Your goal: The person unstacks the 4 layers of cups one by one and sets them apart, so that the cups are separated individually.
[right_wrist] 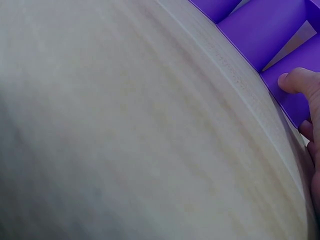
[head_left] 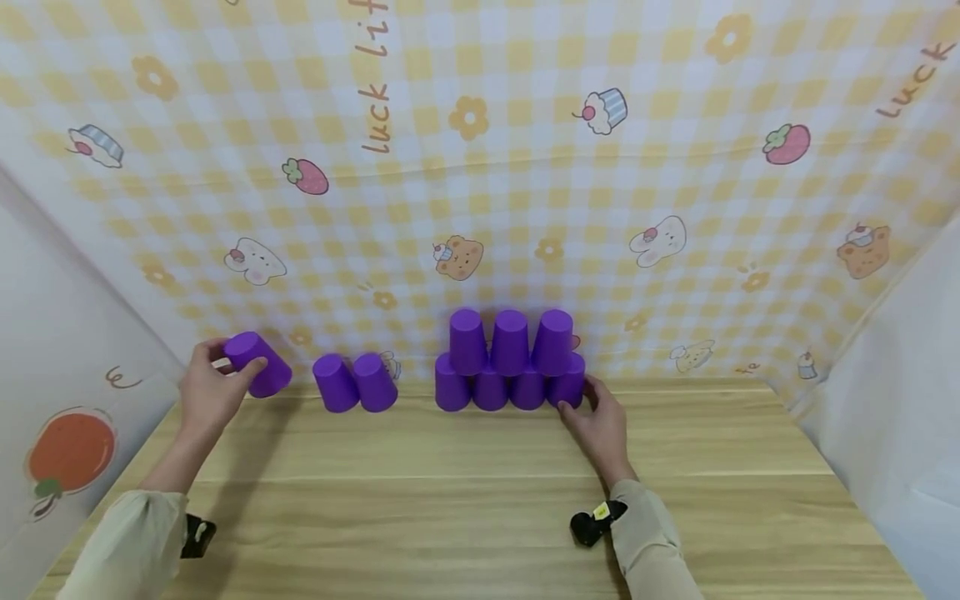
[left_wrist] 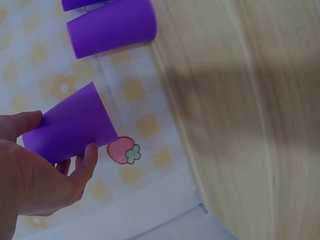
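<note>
My left hand (head_left: 212, 392) grips a purple plastic cup (head_left: 261, 367) at the left, thumb on one side and fingers on the other. That cup is upside down and tilted, held above the table in the left wrist view. Just right of it, two purple cups (head_left: 335, 385) stand inverted side by side. Further right is a two-level stack: several inverted cups (head_left: 490, 392) in the bottom row and three cups (head_left: 511, 342) on top. My right hand (head_left: 602, 423) holds the bottom row's right-end cup (head_left: 567, 386) between thumb and fingers.
The wooden table (head_left: 420, 500) runs back to a yellow checked cloth (head_left: 510, 217) hanging close behind the cups. White side panels (head_left: 885, 433) rise at both ends. A small black device (head_left: 592, 525) sits at my right wrist.
</note>
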Action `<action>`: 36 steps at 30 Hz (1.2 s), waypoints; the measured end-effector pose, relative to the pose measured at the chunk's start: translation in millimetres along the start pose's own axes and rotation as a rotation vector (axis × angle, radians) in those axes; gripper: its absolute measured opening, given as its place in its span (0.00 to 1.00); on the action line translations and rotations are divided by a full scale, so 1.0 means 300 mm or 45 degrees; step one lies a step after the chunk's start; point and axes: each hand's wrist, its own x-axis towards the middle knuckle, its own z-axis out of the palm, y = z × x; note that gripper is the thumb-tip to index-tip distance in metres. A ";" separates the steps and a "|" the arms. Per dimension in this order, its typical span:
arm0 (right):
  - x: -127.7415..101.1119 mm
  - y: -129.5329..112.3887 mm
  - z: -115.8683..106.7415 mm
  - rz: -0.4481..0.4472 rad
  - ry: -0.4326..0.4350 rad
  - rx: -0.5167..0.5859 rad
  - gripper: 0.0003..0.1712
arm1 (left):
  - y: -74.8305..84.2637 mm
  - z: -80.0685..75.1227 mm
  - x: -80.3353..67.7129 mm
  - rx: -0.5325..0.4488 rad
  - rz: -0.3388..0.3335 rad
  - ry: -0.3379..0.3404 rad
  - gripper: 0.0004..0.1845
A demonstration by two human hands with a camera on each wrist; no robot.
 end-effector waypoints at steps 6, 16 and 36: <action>0.000 0.001 0.001 -0.004 -0.007 -0.001 0.32 | 0.058 0.028 -0.065 0.046 0.029 -0.091 0.35; 0.005 -0.010 -0.004 -0.026 0.005 -0.006 0.32 | 0.067 0.094 -0.095 0.095 0.073 -0.127 0.26; 0.002 0.004 0.002 -0.009 0.007 0.015 0.32 | -0.051 0.152 -0.054 0.080 0.038 -0.175 0.30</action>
